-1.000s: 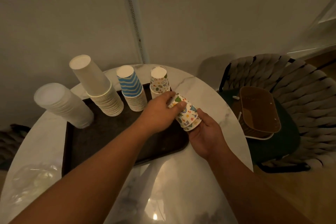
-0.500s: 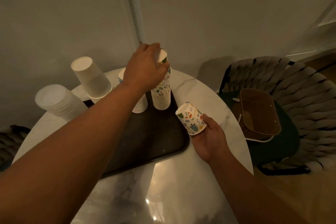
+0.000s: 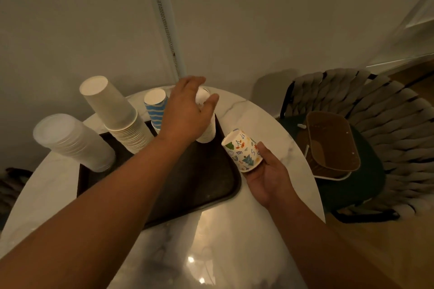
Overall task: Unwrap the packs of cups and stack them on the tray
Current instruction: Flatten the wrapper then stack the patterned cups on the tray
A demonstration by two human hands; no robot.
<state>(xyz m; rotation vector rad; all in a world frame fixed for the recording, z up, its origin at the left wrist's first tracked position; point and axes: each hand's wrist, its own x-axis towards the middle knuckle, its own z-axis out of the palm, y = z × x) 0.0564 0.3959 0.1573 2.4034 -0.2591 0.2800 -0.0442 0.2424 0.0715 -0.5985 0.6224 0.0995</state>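
Left hand (image 3: 187, 115) hovers over the far right corner of the dark rectangular tray (image 3: 211, 185), fingers spread and loosely curved round the top of the patterned-cup stack (image 3: 206, 122) there; whether it touches the stack I cannot tell. Half a second ago that hand was higher, setting cups down onto this stack; a second ago both hands were together on one nested bunch near the tray's right edge. So a batch has just gone onto the stack, and the left hand looks to be letting go. Right hand (image 3: 267, 176) holds the remaining white paper cups with coloured doodle print (image 3: 242, 150), tilted, base toward the tray, just beyond the tray's right edge over the round white marble bench (image 3: 270, 230). Along the tray's far edge: a blue-and-white wavy-striped cup stack (image 3: 153, 108), a plain white paper cup stack (image 3: 112, 110), leaning; a frosted plastic cup stack (image 3: 70, 141) at the far left corner. Judgement: task nearly done, the held cups being the last to place.
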